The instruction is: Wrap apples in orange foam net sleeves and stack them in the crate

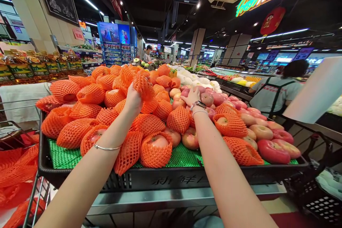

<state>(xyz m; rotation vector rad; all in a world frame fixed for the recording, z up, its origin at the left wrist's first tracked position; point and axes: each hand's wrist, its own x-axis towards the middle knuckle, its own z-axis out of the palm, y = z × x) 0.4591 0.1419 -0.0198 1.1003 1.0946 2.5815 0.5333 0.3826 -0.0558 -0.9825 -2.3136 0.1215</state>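
My left hand [133,97] is closed around a crumpled orange foam net sleeve [144,84], raised over the left part of the fruit display. Whether the sleeve has anything inside cannot be seen. My right hand [191,97] reaches in among bare red apples [207,99] at the middle, fingers spread and touching them. Some of its fingertips are hard to make out. Apples in orange foam nets [156,149] fill the left side and front. More bare apples [274,150] lie in rows at the right.
A black display tray [181,181] lined with green mesh [65,155] holds the fruit. At left stands a wire cart [37,199] with loose orange nets [16,167]. White-netted fruit [187,77] lies behind. A person in an apron [275,92] is at right, near a black basket [320,199].
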